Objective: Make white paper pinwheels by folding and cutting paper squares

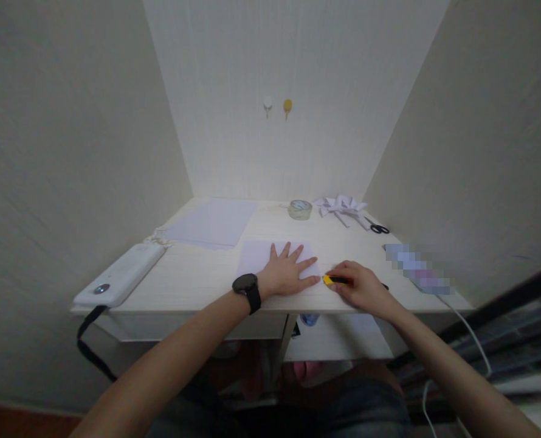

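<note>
Well, toward the left of the counter (197,274) lies a flat stack of smooth, pale paper (213,224). Nearer the person, a matching sheet (254,254) sits under the left grip (286,274), which is spread wide, palm down, clasping nothing. It looks light, limp and easily creased, best steadied by a flat palm. Just to its right, a slim yellow-and-black cutter (337,280), probably stiff plastic, seems best taken by its body, where the right grip (361,287) curls closed around it.
</note>
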A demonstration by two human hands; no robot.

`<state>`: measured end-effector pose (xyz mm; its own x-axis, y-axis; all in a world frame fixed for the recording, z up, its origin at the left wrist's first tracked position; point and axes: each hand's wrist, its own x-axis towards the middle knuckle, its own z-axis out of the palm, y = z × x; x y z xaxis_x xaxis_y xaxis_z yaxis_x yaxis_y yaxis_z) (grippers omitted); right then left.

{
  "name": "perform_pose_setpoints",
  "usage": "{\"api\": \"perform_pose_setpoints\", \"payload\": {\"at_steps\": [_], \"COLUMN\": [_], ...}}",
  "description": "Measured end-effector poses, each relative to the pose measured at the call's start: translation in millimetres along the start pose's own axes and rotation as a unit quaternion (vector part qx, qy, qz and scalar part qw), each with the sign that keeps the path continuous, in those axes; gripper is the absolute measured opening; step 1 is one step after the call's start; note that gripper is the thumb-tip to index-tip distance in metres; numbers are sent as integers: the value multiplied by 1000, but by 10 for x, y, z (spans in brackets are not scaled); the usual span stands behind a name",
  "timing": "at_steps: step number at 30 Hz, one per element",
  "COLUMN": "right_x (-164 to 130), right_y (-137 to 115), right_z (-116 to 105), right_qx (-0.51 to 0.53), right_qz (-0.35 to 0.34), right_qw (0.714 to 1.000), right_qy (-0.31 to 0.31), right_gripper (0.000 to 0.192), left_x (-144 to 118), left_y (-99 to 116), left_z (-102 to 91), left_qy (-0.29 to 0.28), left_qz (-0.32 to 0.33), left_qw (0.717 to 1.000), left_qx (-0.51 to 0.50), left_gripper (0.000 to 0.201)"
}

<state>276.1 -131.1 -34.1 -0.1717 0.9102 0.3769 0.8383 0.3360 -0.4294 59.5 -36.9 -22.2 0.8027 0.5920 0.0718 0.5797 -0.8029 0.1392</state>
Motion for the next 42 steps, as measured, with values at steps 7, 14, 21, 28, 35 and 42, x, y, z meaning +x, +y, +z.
{"api": "perform_pose_setpoints", "payload": {"at_steps": [7, 14, 21, 28, 35, 42], "right_x": [-26, -53, -77, -116, -131, -125], "right_y": [-23, 25, 12, -10, 2, 9], "right_z": [12, 22, 46, 84, 81, 56], "right_qx": [-22, -2, -14, -34, -29, -33], "right_qz": [-6, -46, -54, -35, -49, -78], "right_qw": [1000, 998, 998, 998, 997, 995], "right_qy": [14, 33, 39, 46, 49, 43], "right_gripper": [18, 17, 18, 19, 21, 23], "left_x": [5, 5, 5, -131, -370, -368], "left_y": [2, -12, 1, -19, -190, -199], "left_z": [-2, 3, 9, -90, -79, -33], "left_qy": [-7, -17, -19, 12, 0, -6], "left_qz": [-2, 26, 33, 34, -38, -44], "left_qw": [1000, 999, 999, 999, 999, 999], "left_qx": [-5, -13, -11, -11, 21, 20], "left_gripper": [79, 76, 77, 65, 61, 63]}}
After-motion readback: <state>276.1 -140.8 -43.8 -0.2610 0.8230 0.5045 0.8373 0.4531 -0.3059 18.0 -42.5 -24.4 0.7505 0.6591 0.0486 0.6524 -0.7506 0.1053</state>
